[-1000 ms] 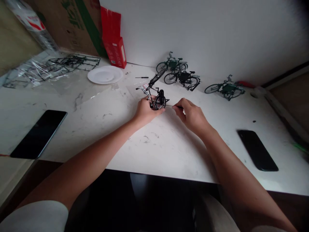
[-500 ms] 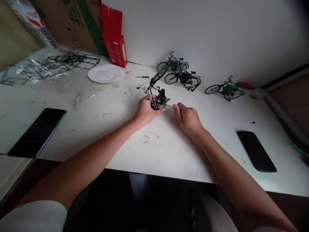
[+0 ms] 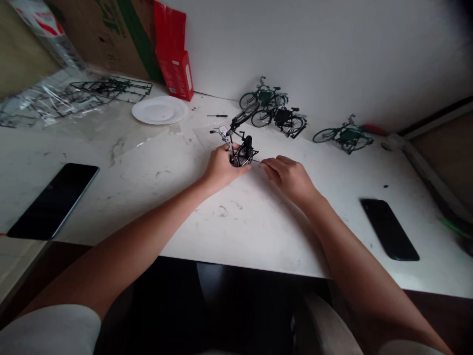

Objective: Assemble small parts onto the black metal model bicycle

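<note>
My left hand (image 3: 220,167) is closed around a black model bicycle (image 3: 247,145), held tilted above the table with its front wheel pointing up and away. My fingers cover part of its frame and rear wheel. From the right, my right hand (image 3: 291,178) pinches a small screwdriver (image 3: 255,160); only its thin metal shaft shows, reaching to the bicycle's rear wheel area. The screwdriver's handle is hidden in my fingers. Whether the tip sits in a screw is too small to tell.
Behind stand a green model bicycle (image 3: 264,96), a black one (image 3: 283,121) and another green one (image 3: 343,135). A second small screwdriver (image 3: 217,116), white plate (image 3: 142,114), red box (image 3: 176,74) and bagged part frames (image 3: 111,88) lie left. Phones (image 3: 55,199) (image 3: 389,229) flank my arms.
The fingers of my right hand have shifted slightly left and re-gripped, now stretched further along the screwdriver. My left hand keeps the bicycle in nearly the same place. The view has moved slightly.
</note>
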A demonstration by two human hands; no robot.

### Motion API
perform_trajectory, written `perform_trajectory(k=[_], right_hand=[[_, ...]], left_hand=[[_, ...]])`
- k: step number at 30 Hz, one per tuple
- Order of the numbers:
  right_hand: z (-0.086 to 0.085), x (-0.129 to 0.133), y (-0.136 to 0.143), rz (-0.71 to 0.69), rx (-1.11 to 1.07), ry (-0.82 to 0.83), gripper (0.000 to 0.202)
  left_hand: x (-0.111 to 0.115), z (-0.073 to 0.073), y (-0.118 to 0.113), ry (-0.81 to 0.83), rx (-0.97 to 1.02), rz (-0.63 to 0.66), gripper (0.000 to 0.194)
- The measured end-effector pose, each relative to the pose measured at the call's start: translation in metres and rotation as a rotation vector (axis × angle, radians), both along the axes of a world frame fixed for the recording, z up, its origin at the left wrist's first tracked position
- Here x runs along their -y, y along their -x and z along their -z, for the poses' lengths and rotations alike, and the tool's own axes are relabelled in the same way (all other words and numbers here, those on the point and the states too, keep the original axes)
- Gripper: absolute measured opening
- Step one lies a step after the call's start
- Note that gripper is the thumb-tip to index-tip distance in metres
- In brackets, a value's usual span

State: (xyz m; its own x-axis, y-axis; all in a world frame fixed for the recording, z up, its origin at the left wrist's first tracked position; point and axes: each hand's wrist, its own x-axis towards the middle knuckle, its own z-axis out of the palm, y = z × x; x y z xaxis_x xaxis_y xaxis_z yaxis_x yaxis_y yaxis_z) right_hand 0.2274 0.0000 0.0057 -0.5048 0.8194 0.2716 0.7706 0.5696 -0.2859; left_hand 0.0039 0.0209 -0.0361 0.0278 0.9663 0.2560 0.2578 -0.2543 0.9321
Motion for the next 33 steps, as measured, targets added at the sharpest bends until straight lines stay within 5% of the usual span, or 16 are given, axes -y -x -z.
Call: perform_trajectory(k=[19,25,33], right_hand=[[0.015,0.013,0.027,0.222,-0.881,0.677,0.069],[0.014,0.019,0.031,0.266,-0.708,0.447,0.068],[0.008,0.011,0.016,0.115,-0.319,0.188,0.054]], left_hand=[[0.006,-0.002,-0.002,-0.062,-0.001,-0.007,0.035],[0.006,-0.006,-0.004,-0.064,0.007,-0.01,0.035],[0.0,-0.002,0.0,-0.057,0.009,-0.001,0.034]])
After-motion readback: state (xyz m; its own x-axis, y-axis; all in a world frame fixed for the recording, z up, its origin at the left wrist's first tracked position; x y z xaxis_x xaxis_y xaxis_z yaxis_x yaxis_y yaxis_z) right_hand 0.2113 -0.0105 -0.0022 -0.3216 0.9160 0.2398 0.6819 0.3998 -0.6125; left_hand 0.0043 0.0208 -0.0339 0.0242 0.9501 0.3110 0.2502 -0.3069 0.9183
